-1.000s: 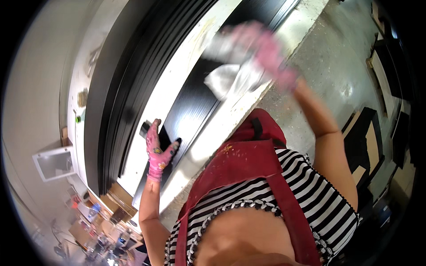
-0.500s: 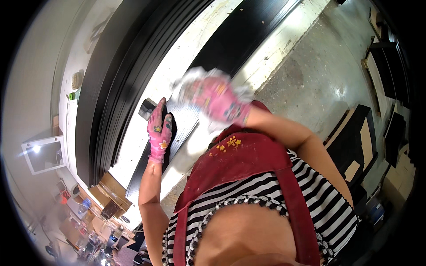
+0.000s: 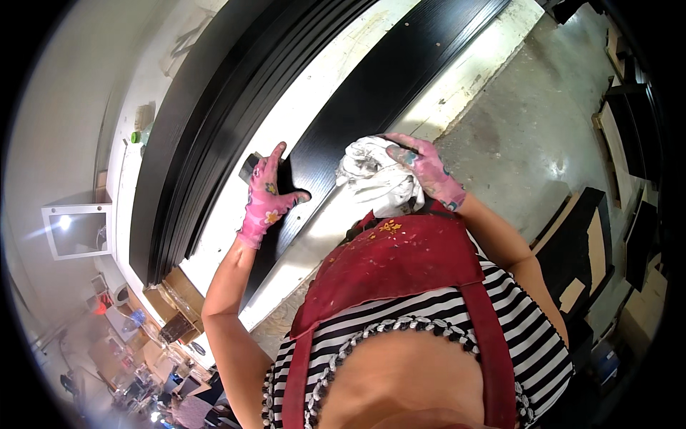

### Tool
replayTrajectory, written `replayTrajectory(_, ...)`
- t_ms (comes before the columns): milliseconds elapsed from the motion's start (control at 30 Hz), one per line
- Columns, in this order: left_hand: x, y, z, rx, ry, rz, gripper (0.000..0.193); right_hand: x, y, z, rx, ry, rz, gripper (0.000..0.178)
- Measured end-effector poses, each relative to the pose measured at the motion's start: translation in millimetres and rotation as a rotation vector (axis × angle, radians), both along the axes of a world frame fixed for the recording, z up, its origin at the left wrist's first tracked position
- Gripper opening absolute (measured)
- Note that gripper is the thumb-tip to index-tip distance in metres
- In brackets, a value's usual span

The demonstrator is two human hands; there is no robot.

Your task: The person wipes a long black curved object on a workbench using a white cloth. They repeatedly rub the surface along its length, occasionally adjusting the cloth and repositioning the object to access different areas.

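A long black board with a grooved edge lies on a white work surface, running from lower left to upper right. My left hand, in a pink flowered glove, is on the lower part of this board, thumb and fingers apart. Beside its fingers sits a small dark block, partly covered by the hand. In front of my apron, near the board's right side, my right hand wears a matching glove and is closed on a crumpled white rag with dark smudges.
Several black boards stand close together along the left. A green-capped bottle is beyond them. At the right, black panels and brown pieces lie by the concrete floor. Cluttered shelves and a person are at the lower left.
My right hand has moved the rag rightward, off the board and closer to my body. My left thumb has spread away from the fingers.
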State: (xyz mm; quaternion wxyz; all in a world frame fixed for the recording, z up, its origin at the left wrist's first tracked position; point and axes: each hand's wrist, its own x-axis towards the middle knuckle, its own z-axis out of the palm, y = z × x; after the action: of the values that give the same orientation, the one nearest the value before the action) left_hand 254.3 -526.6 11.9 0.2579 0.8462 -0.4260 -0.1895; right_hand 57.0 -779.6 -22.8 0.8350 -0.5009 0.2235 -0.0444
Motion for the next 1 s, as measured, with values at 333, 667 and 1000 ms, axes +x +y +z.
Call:
replayTrajectory(333, 25.1, -12.5, 2.1, 0.099, 0.558, 0.224, 0.080, 5.9, 22.7, -18.0, 0.013, -0.132, 0.042, 0.036)
replayTrajectory(667, 12.4, -24.1, 53.6, -0.016, 0.512, 0.167, 0.047, 5.4, 14.5, -4.3, -0.021, -0.053, 0.055, 0.036)
replayTrajectory(1000, -11.0, -28.8, 74.2, -0.003, 0.401, 0.224, 0.047, 9.4, 8.9, -10.4, 0.023, -0.097, 0.080, 0.039)
